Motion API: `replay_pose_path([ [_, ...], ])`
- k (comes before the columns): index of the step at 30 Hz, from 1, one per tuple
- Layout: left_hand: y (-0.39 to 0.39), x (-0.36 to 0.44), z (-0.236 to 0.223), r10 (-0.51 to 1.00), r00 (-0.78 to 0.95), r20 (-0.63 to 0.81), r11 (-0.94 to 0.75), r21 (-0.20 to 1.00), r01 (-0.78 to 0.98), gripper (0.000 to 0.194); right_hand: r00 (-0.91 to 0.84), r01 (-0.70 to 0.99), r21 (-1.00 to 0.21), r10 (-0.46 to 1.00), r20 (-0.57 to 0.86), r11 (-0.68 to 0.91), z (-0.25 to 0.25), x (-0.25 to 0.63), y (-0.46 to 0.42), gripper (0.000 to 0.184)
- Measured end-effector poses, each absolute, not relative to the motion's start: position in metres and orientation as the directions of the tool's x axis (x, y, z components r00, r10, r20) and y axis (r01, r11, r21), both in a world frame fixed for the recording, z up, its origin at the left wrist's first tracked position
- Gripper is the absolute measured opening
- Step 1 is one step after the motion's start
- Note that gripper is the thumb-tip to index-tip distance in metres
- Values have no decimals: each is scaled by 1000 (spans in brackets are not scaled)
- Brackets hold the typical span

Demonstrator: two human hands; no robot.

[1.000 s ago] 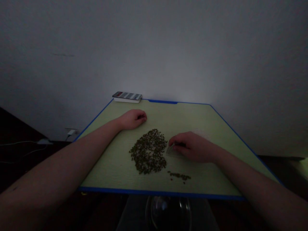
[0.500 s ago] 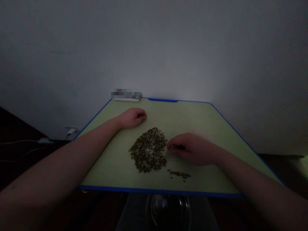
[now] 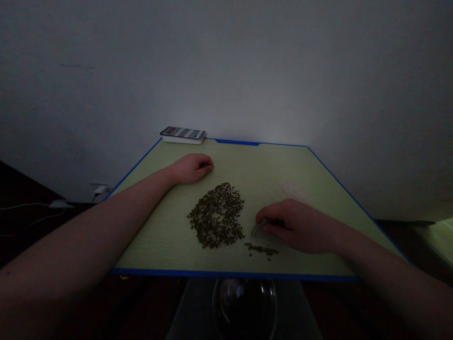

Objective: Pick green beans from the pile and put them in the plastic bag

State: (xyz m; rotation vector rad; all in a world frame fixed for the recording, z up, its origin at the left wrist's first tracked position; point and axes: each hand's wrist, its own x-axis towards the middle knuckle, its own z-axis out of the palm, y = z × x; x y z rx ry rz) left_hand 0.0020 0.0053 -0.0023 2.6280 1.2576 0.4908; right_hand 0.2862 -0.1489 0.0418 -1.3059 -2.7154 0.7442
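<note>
On the pale green tabletop [image 3: 269,165], a wide heap of small dark green and brown seeds or beans [image 3: 216,216] lies in the middle. To its lower right is a short row of the same grains [image 3: 262,249]. My right hand [image 3: 292,224] pinches a clear plastic piece [image 3: 260,230], with a curved edge like a protractor's, standing on the table right of the heap. My palm hides most of the piece. Beyond the heap, my left hand [image 3: 194,168] rests loosely curled on the table, touching none of the grains.
A patch of pale grains [image 3: 294,191] lies behind my right hand. A phone [image 3: 183,133] sits on a white box [image 3: 182,140] at the far left corner. Below the near blue edge, a clear round bowl [image 3: 244,307] is on my lap. Wall behind.
My right hand has drawn the clear plastic piece away from the heap, rightward and a little toward me, uncovering more of the pale grains. My left hand stays in place; the view has shifted slightly.
</note>
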Motion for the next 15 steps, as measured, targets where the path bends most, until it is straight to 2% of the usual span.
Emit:
replay_pose_path([
  [5,5,3,-1,787,581,206,-616,291,732,29,-528,780,-487,831,-175,394,38,303,-165,22],
  [15,5,3,-1,783,589,201,-622,290,727,31,-515,743,-571,843,-154,349,31,302,-196,20],
])
